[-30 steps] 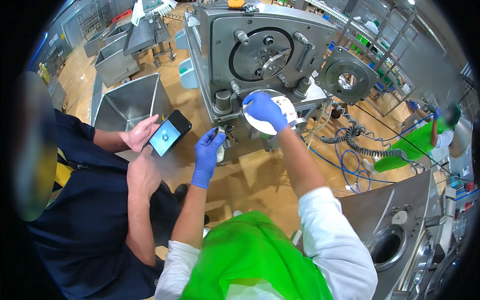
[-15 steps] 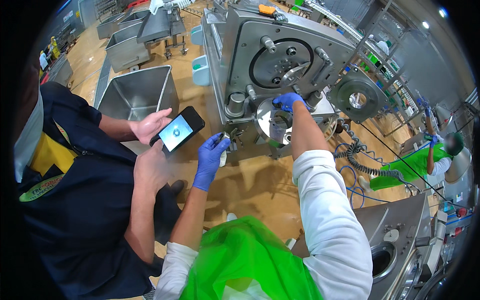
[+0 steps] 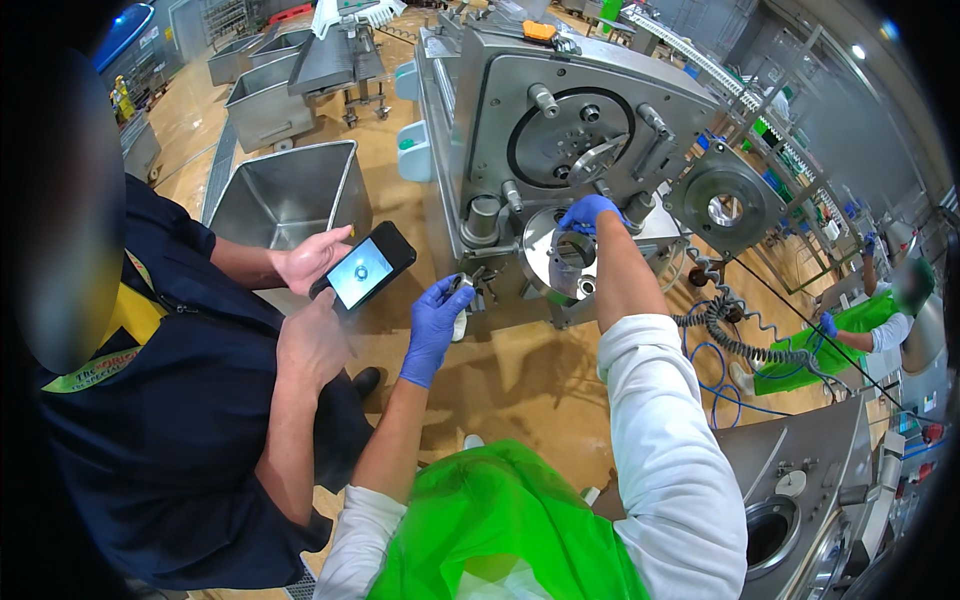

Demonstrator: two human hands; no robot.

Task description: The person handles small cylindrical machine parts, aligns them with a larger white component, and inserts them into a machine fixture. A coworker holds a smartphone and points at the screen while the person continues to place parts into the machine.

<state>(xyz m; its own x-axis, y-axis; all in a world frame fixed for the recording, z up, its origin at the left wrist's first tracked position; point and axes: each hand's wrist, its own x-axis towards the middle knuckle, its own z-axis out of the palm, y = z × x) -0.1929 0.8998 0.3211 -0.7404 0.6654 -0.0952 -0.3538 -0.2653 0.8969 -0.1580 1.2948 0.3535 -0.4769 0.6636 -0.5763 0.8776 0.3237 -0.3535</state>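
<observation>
Right hand grasps the round steel disc at its top edge; left hand, pinching a small metal part, sits left of the disc.

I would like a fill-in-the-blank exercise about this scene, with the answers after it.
1. Both hands of the person wear gloves of ____ colour.
2. The right hand rests on a round ____ plate at the machine.
3. The left hand pinches a small metal part with its ____.
4. A co-worker's hand holds a ____ with a lit screen.

Missing words: blue; metal; fingers; phone
</observation>
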